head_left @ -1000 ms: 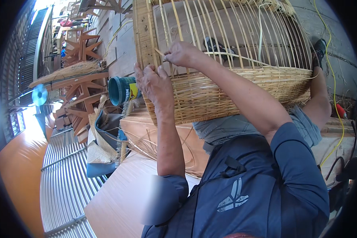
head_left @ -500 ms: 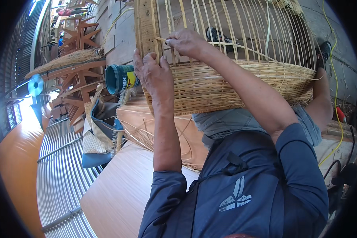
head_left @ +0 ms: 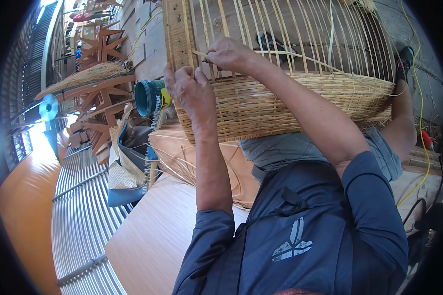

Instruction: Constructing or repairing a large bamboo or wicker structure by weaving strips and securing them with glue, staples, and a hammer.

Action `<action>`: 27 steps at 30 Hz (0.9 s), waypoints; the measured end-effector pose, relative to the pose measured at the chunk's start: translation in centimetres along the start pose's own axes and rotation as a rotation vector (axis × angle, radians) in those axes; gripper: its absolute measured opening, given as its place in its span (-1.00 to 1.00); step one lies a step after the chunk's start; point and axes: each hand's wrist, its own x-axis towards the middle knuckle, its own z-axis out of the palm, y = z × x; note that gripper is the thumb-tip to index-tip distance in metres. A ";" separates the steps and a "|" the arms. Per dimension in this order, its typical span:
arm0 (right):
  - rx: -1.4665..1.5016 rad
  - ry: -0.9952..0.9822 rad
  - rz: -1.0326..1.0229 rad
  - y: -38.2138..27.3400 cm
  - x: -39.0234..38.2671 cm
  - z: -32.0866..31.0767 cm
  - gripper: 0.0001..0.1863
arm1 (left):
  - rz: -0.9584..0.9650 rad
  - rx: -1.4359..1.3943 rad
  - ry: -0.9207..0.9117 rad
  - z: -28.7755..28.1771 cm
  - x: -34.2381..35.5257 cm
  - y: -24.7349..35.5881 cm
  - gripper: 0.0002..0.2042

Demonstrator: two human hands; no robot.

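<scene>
A half-woven wicker panel (head_left: pixel 280 101) rests against my lap, its lower part tightly woven and its upright ribs (head_left: pixel 300 37) bare above. Along its left side runs a wooden board (head_left: pixel 178 34) with nail holes. My right hand (head_left: pixel 230 55) pinches the end of a thin cane strip (head_left: pixel 320 64), which trails rightward across the ribs to the panel's far right. My left hand (head_left: pixel 191 96) is curled over the panel's left edge beside the board, thumb up near the strip's end. The fingers' undersides are hidden.
A teal bucket (head_left: pixel 143 98) stands left of the panel. Burlap (head_left: pixel 123 169) and loose cane strips (head_left: pixel 179 164) lie nearby. Star-shaped wooden frames (head_left: pixel 101 91) stand farther left, by corrugated metal sheet (head_left: pixel 81 211). A yellow cord (head_left: pixel 419 98) crosses the floor at right.
My right hand has shifted slightly left and down with the strip, still pinching it. My left hand stays at the panel's edge, its fingers slightly moved. The view has turned a little.
</scene>
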 end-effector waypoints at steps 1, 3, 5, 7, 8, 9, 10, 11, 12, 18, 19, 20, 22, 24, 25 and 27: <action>-0.101 -0.028 -0.133 0.0 0.0 0.0 -0.70 | -0.017 -0.098 0.041 -0.4 0.0 0.2 -0.80; -0.120 -0.018 -0.141 -0.2 0.0 0.2 -0.70 | -0.029 -0.130 0.065 -0.5 0.0 0.5 -0.80; -0.140 0.000 -0.153 0.2 0.1 0.5 -0.69 | -0.027 -0.085 -0.006 -0.2 0.1 -0.1 -0.80; -0.129 0.114 -0.211 0.4 -0.1 0.9 -0.68 | -0.041 -0.087 -0.008 0.0 0.2 -0.2 -0.80; -0.126 0.120 -0.207 0.3 -0.1 1.0 -0.68 | -0.059 -0.089 -0.006 0.1 0.1 -0.1 -0.80; -0.099 0.061 -0.149 0.2 -0.1 1.1 -0.67 | -0.053 -0.088 -0.011 0.1 -0.1 -0.2 -0.80; -0.071 0.003 -0.097 0.1 0.3 1.2 -0.67 | -0.056 -0.069 -0.011 0.2 -0.1 -0.3 -0.80; -0.124 -0.061 -0.068 -0.1 0.4 1.5 -0.65 | -0.059 -0.049 -0.011 0.2 0.0 -0.3 -0.81; -0.118 -0.054 -0.069 -0.1 0.5 1.7 -0.65 | -0.055 -0.041 0.004 0.3 0.0 -0.2 -0.80; -0.329 0.096 0.170 -2.9 -1.6 3.0 -0.75 | -0.100 -0.004 -0.044 0.4 0.8 -0.3 -0.77; -0.320 0.093 0.172 -2.4 -1.7 3.0 -0.75 | -0.109 0.024 -0.055 0.3 1.0 -0.2 -0.75; -0.345 0.099 0.091 -2.0 -1.7 3.0 -0.76 | -0.101 0.026 -0.041 0.3 1.2 -0.2 -0.75; -0.290 0.047 0.060 -2.5 -2.2 2.5 -0.78 | -0.110 0.035 -0.042 0.1 1.0 -0.2 -0.76; -0.392 0.053 0.058 -3.3 -2.1 2.7 -0.78 | -0.035 0.008 -0.069 0.0 1.3 -1.0 -0.79; -0.502 0.057 0.058 -3.7 -2.0 2.6 -0.78 | 0.047 -0.030 -0.103 -0.2 1.6 -2.1 -0.80; -0.507 0.096 0.105 -5.2 -1.8 2.3 -0.77 | 0.155 -0.092 -0.082 -1.3 2.5 -2.2 -0.74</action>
